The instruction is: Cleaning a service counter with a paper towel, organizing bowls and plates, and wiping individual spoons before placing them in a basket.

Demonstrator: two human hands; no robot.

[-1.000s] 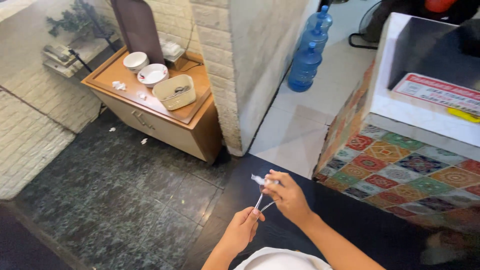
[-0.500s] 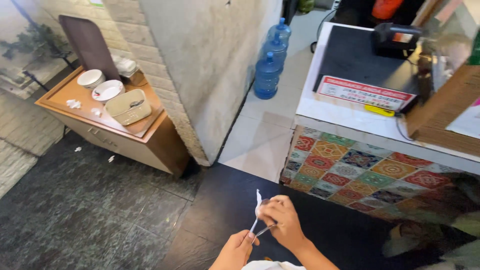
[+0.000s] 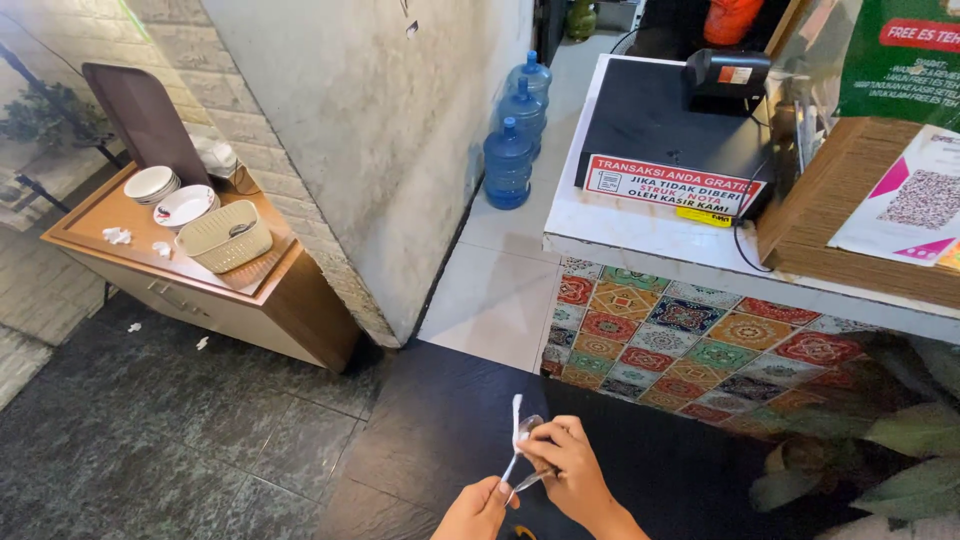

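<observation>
Biggest thing here is the rough grey concrete wall (image 3: 380,150) running down the middle, with dark slate-like floor tiles (image 3: 150,420) on one side and a counter (image 3: 640,225) faced in busy patterned tiles (image 3: 700,350) on the other. On the counter sits a flat black register-type box (image 3: 665,125), and behind the wall's end three blue water jugs (image 3: 510,160) stand in a row. Off to the side there's a wooden cabinet (image 3: 250,290) carrying a cream plastic basket (image 3: 225,235) and stacked white bowls (image 3: 165,190). Down at the bottom edge, the right hand (image 3: 570,475) pinches a metal spoon (image 3: 525,455) around the bowl end along with a thin white tissue (image 3: 517,420), fingers closed snug on both. The left hand (image 3: 478,510) sits just below and is closed on the handle end, though it's half cut off by the frame so I can't fully tell the grip. The spoon's long axis runs steeply, bowl up and away, handle down toward the left hand, so the right hand is nearer the bowl. Metal looks smooth and shiny, tissue soft and crumpled
</observation>
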